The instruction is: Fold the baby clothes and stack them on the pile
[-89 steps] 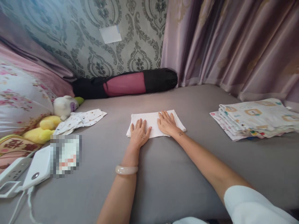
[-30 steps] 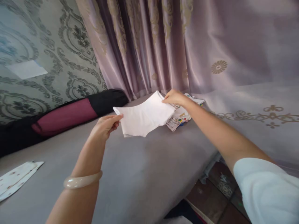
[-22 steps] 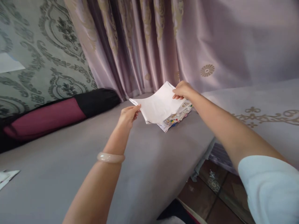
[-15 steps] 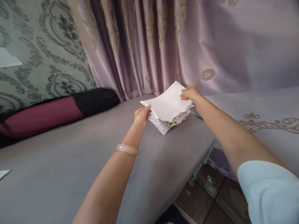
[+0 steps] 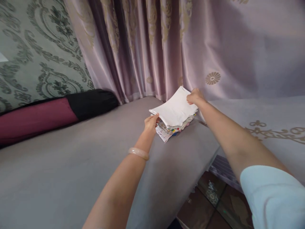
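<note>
A folded white cloth [image 5: 175, 108] lies on top of a stack of folded printed cloths [image 5: 164, 132], near the far right part of the grey bed surface. My left hand [image 5: 152, 122] pinches the white cloth's left corner, thumb on top. At its right edge, my right hand [image 5: 195, 96] is closed on the cloth, the fingertips partly hidden behind the knuckles. Printed edges with coloured spots show below the white layer. A pale bangle [image 5: 138, 153] circles my left wrist.
A black and maroon bolster-shaped bag [image 5: 43, 116] lies along the wall at the left. Mauve curtains [image 5: 147, 54] hang right behind the stack. The grey sheet [image 5: 71, 171] ends at an edge on the right, above a dark tiled floor [image 5: 202, 203].
My left hand has shifted right and slightly down with the cloth's left corner. My right hand has closed more and turned knuckles up. The camera view has shifted slightly.
</note>
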### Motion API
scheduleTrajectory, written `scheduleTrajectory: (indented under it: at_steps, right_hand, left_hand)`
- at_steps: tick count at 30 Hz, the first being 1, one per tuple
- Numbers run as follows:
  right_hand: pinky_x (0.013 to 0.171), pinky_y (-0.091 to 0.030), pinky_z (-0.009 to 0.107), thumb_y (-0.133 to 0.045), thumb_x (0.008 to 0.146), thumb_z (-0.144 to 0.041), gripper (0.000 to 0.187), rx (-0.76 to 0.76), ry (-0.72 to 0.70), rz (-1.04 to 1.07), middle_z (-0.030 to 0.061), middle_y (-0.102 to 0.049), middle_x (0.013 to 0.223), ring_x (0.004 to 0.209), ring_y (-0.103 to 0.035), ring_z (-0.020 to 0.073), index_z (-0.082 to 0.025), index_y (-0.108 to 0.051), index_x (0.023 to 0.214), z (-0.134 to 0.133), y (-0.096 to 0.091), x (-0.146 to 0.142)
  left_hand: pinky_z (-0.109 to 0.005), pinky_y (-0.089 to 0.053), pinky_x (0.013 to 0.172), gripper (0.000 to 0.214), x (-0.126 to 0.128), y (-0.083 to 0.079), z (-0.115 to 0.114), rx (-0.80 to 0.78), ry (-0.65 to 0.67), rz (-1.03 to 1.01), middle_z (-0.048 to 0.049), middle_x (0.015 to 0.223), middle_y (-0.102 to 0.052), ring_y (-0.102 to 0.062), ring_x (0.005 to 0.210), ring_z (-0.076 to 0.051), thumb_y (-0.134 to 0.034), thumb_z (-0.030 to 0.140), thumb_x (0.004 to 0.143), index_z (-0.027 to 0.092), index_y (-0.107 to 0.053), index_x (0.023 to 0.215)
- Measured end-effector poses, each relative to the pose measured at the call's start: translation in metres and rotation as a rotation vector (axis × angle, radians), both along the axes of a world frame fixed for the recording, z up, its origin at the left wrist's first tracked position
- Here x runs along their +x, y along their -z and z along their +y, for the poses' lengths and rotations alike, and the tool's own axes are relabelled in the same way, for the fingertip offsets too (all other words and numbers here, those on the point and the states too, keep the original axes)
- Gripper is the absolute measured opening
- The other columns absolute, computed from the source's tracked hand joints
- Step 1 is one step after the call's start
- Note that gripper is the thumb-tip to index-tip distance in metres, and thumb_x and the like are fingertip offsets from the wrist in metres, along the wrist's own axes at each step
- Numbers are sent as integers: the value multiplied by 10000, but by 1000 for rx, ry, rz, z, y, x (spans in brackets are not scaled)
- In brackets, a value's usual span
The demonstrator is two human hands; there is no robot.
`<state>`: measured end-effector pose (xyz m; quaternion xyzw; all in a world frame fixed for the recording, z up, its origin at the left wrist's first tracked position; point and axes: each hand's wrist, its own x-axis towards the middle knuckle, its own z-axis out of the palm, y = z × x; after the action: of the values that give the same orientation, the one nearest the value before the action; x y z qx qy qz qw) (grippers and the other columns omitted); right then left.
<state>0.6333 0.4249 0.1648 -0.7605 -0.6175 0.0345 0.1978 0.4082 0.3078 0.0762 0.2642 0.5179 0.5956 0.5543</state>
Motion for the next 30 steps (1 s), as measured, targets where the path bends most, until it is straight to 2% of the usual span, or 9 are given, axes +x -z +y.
scheduleTrajectory:
  at_steps: [3,8,14,19,23,27,30]
  right_hand:
    - [756,-539,355,-588,835,-145,195,-81,87,80,158,-705,741,737,-696,237,-37,-720,930,-4,3,-5]
    - [771,-524,367,-578,819,-143,247,-103,84,53,192,-700,765,808,-695,280,-27,-718,986,-12,9,-13]
    - [895,-488,405,-571,807,-171,424,-109,39,-61,261,-668,1074,1086,-622,339,-29,-647,1199,-17,23,-19]
    - [925,-458,418,-507,866,-216,405,-63,5,-194,254,-631,1169,1132,-590,337,-64,-628,1221,-17,36,-18]
    - [988,-390,462,-400,923,-279,415,17,-93,-312,222,-589,1265,1215,-513,344,-93,-635,1211,-18,52,-10]
    - [1034,-308,551,-231,976,-389,541,-126,-57,-204,201,-575,1313,1243,-493,352,-124,-597,1274,-21,68,-1]
    - [1059,-268,567,-149,985,-418,593,-170,-43,-125,183,-562,1346,1265,-485,339,-151,-558,1323,-22,76,5]
  left_hand:
    - [-194,-249,433,319,-3,10,2,-34,4,50,-12,602,-597,-436,464,-47,-823,356,611,130,-597,613]
    - [-198,-277,443,249,-14,21,0,-43,66,108,-45,666,-655,-449,477,-54,-805,322,615,129,-653,652]
    - [-200,-309,471,252,-42,30,-20,-41,101,188,-66,701,-684,-477,503,-66,-797,312,580,127,-677,703]
    - [-197,-342,498,303,-86,40,-47,-83,74,309,-37,687,-675,-492,518,-76,-773,348,557,142,-677,757]
    - [-211,-390,521,428,-133,45,-73,-93,55,426,-43,699,-680,-509,537,-94,-773,452,537,147,-669,819]
    - [-230,-425,544,562,-180,44,-107,-117,58,575,-58,750,-699,-558,590,-124,-742,551,544,142,-665,923]
    - [-242,-447,551,606,-211,43,-134,-166,35,669,-62,758,-704,-573,604,-137,-712,603,548,145,-664,942]
